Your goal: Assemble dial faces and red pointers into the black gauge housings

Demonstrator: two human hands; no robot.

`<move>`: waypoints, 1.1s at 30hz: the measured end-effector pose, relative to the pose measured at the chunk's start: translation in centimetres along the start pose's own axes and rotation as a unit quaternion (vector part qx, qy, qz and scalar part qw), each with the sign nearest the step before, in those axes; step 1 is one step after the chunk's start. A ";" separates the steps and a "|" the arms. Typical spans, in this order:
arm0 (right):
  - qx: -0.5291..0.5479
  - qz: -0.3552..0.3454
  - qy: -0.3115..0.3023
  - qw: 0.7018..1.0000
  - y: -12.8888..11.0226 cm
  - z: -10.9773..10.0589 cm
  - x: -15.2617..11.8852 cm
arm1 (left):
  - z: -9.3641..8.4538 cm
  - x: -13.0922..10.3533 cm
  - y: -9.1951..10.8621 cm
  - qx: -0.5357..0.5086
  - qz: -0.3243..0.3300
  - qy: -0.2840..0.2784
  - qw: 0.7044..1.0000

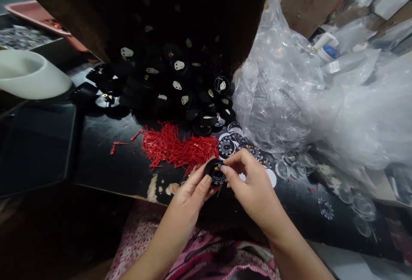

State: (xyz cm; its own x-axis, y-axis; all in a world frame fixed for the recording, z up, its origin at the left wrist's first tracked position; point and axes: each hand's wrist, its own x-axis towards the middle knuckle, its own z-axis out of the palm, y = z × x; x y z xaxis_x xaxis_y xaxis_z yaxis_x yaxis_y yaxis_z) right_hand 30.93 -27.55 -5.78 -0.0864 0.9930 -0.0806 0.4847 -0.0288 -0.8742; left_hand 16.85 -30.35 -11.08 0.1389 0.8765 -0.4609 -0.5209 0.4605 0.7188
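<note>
Near the table's front edge, my left hand [195, 190] is closed around a round black gauge body [210, 167] with a printed dial face on it. My right hand [246, 181] pinches at the dial's right edge, thumb and forefinger touching it. Whether a separate small part sits between those fingertips is hidden. Just beyond my hands lies a heap of red pointers [180, 147]. Beside it, several loose dial faces [227, 147], black with white numbers, overlap one another. A white disc [271, 178] shows by my right hand.
Behind, a large dark box [161, 5] spills black gauge bodies [185, 100]. At right stands a clear plastic bag [273, 87] of transparent rings, with loose clear rings [299, 166] in front. A white container [35, 74] and a dark tray [38, 143] are at left.
</note>
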 end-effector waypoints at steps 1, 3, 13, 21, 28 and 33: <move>0.004 0.002 -0.001 1.000 0.0 -0.1 0.1 | -0.1 0.0 0.0 0.003 -0.001 -0.003 1.000; 0.008 0.004 -0.001 1.000 0.0 -0.1 0.2 | -0.2 -0.2 0.0 -0.003 0.000 -0.005 1.000; -0.020 0.016 -0.065 0.998 0.7 -0.1 -1.7 | -0.8 -0.8 -0.8 0.023 -0.028 -0.033 0.999; -0.225 -0.063 -0.091 0.968 0.1 0.7 0.3 | -4.0 -2.3 0.8 0.104 0.034 0.067 0.992; -0.451 -0.078 -0.090 0.884 -1.1 4.5 2.7 | -4.0 -1.8 2.4 -0.039 0.065 0.107 0.991; -0.442 -0.090 -0.107 0.886 -0.7 4.5 2.9 | -3.7 -1.6 2.3 -0.069 0.056 0.095 0.992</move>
State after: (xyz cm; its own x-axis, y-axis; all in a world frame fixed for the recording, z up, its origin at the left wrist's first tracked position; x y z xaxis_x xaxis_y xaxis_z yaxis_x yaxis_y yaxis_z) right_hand 26.42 -25.20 -7.53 -0.3489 0.9252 -0.1495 0.9305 0.3230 -0.1725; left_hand 12.31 -31.22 -10.68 -0.0803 0.8730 -0.4811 -0.6360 0.3267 0.6991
